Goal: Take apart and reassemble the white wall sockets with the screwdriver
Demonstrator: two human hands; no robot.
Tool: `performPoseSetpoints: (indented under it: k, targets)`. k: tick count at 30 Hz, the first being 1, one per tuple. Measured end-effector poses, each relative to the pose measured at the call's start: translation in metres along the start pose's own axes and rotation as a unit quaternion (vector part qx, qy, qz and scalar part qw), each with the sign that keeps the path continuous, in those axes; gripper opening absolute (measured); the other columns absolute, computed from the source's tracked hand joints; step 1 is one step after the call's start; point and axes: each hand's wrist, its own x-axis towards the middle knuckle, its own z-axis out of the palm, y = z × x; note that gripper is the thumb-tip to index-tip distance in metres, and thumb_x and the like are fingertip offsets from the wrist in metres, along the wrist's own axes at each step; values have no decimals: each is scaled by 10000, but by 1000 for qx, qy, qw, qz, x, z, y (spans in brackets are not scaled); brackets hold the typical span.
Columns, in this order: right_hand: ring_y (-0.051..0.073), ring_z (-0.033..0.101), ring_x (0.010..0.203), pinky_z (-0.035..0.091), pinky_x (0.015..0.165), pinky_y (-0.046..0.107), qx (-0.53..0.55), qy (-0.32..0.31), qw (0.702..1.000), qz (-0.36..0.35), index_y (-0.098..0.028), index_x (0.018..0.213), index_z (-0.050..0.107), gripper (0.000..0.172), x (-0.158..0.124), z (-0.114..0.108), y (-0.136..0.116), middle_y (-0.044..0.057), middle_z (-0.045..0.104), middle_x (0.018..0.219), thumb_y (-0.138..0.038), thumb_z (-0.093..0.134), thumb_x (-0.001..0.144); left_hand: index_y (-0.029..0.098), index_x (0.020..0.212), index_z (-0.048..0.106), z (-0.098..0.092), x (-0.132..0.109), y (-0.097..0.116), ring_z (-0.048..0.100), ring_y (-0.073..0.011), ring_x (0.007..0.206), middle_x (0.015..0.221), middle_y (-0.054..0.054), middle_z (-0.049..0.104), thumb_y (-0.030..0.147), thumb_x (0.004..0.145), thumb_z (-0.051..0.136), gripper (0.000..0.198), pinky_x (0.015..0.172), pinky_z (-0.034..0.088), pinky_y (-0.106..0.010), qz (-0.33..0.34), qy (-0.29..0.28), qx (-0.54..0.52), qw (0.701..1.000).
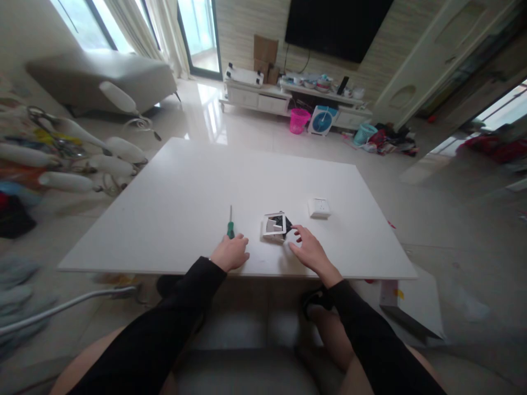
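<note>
On the white table (pixel 197 181), a screwdriver (pixel 230 229) with a green handle lies with its shaft pointing away from me. My left hand (pixel 231 252) is just below the handle, palm down, with fingers apart and nothing visible in them. A white square frame (pixel 272 235), like part of a wall socket box, lies in front of me with loose white pieces inside. A small black part (pixel 287 224) leans at its right side. My right hand (pixel 308 248) is beside it, fingers spread; an index fingertip is at the black part, whether touching I cannot tell.
Farther right on the table stands a white socket box (pixel 319 208). The table's near edge (pixel 263 275) runs just above my legs. Beyond are a TV cabinet (pixel 257 101), a pink basket (pixel 299 120) and a blue fan (pixel 323 120).
</note>
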Motion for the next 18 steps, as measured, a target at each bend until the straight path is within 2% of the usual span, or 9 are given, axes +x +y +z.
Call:
performPoseSetpoints:
  k: [4, 8, 13, 18]
  targets:
    - [240, 665, 963, 537, 876, 381, -7, -2, 1000, -5, -265, 1313, 596, 462, -8, -6, -2, 86, 663, 1170, -278, 642, 853, 98, 1186, 690, 6, 6, -4, 676, -357, 1153, 1222, -239, 687, 314, 955, 491, 374, 1032, 483, -509, -22, -33, 38, 999]
    - [252, 664, 1025, 536, 929, 385, 1, -18, 1000, -26, -269, 1326, 593, 476, -9, -8, -13, 90, 659, 1219, -263, 641, 852, 83, 1158, 714, 5, 10, -8, 683, -360, 1157, 1226, -244, 716, 331, 959, 491, 389, 1043, 480, -469, -41, -39, 34, 998]
    - [266, 653, 1094, 517, 1026, 425, 28, -47, 998, -43, -222, 1400, 559, 564, -6, 2, -19, 121, 651, 1296, -235, 641, 842, 46, 1155, 728, 1, 12, -13, 687, -374, 1180, 1207, -270, 734, 362, 966, 482, 443, 1032, 497, -447, -72, -69, 46, 994]
    - [271, 640, 1141, 506, 1067, 448, 66, -47, 996, -48, -217, 1411, 577, 595, -2, 14, -15, 123, 657, 1303, -231, 670, 823, 51, 1209, 711, -3, 8, -15, 690, -387, 1189, 1252, -271, 717, 359, 958, 463, 469, 1009, 522, -461, -84, -74, 46, 993]
